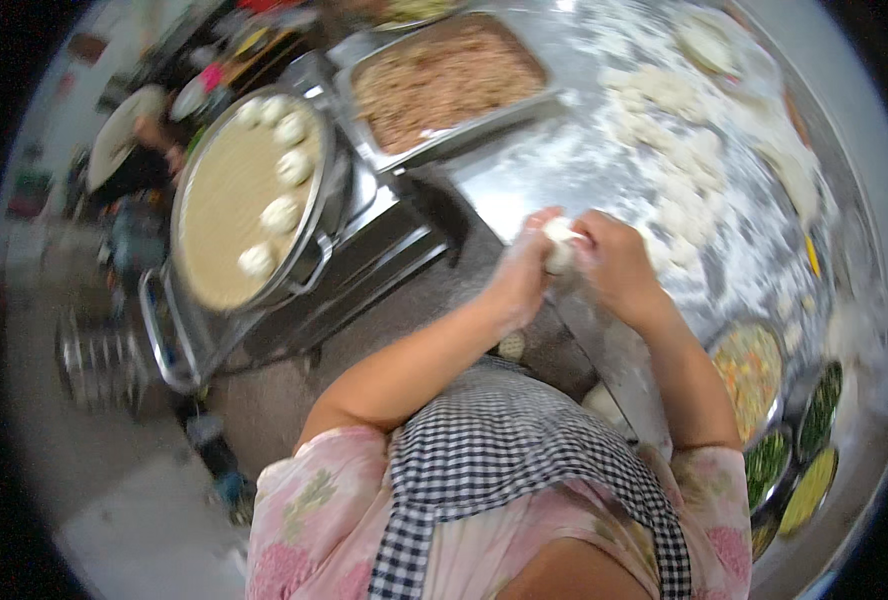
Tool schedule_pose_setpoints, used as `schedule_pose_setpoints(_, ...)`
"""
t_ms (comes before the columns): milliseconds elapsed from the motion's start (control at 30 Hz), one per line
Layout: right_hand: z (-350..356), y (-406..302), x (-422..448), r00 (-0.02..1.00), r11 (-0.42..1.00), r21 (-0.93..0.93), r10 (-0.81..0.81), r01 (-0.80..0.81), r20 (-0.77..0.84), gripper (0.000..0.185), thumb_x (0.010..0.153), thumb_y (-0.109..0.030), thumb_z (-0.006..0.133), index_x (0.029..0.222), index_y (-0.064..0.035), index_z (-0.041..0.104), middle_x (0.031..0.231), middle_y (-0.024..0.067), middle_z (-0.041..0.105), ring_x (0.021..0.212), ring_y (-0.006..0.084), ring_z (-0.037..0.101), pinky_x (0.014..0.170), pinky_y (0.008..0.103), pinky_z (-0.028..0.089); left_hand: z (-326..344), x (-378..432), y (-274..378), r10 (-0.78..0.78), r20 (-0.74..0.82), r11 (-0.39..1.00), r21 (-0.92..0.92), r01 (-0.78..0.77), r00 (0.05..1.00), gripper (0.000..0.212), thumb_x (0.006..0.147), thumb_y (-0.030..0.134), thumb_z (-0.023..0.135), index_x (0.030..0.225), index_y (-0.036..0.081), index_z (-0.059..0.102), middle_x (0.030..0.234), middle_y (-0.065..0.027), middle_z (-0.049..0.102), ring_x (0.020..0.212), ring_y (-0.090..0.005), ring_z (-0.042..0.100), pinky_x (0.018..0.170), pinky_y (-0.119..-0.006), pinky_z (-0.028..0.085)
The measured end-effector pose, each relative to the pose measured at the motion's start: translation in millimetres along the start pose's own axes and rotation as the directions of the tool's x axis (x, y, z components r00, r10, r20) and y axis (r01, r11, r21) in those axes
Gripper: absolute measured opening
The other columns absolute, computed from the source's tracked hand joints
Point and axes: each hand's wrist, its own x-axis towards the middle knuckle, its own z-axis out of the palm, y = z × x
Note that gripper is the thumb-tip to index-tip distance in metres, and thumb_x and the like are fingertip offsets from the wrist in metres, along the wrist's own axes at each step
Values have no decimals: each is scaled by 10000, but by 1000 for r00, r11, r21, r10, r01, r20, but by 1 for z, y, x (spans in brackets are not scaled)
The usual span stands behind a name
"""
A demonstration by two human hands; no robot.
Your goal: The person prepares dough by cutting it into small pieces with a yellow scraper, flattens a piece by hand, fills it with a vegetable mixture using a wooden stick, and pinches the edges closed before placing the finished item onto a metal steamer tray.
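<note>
A pale dough bun [560, 259] is between my two hands, over the near edge of the steel table. My left hand [526, 266] cups it from the side. The fingertips of my right hand [612, 259] pinch the dough at its top. Several pieces of dough [684, 180] lie on the floured tabletop [519, 187] beyond my right hand. To the left stands a round steamer [226, 217] with a beige lining, and several shaped buns [280, 214] sit along its right side. A rectangular metal tray [481, 120] of minced filling [444, 82] is farther back.
Bowls of chopped vegetable filling [748, 367] and chopped greens [768, 465] stand at the right. A yellow-handled tool [812, 256] lies near the table's far right. The steamer's metal handle [166, 330] juts out at left. Another person [128, 139] is in the left background.
</note>
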Motion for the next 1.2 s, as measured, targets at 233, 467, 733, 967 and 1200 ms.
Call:
schedule_pose_setpoints(233,16,-25,11,980,989,103,-126,110,157,101,794,-39,534,882,2,508,804,181,562,727,347,552,669,381,441,-46,-24,15,111,130,943,301,-146,985,394,810,125,418,1194,47,454,1056,-65,516,933,-145,530,756,-268,463)
schedule_pose_setpoints(467,61,-81,32,928,962,268,-53,-52,369,126,818,-85,578,853,-12,482,688,76,483,645,130,428,613,266,398,-96,-71,35,-47,108,999,-10,48,993,522,934,511,283,995,53,526,778,-99,613,623,-197,613,533,-298,505)
schedule_pose_setpoints(733,158,-154,69,891,957,283,-77,-59,448,253,800,-110,622,989,10,504,899,96,550,912,162,541,807,306,447,-185,-106,80,122,-147,950,-271,-158,982,479,959,443,247,1069,42,486,971,-106,598,847,-221,619,728,-356,537)
schedule_pose_setpoints(967,255,-235,161,831,886,461,-296,53,472,435,749,-131,645,1124,16,481,942,137,576,885,192,553,800,296,440,-249,-151,167,531,-299,842,75,-535,793,664,940,519,174,1393,34,157,1353,-137,359,1225,-233,378,1033,-368,289)
schedule_pose_setpoints(1200,382,-255,233,867,904,-197,-273,379,416,477,737,-177,650,1148,0,485,1041,221,557,968,348,543,853,392,425,-313,-208,154,153,-74,988,-1,-153,985,637,940,489,271,1379,29,247,1354,-161,381,1213,-253,412,1018,-367,316)
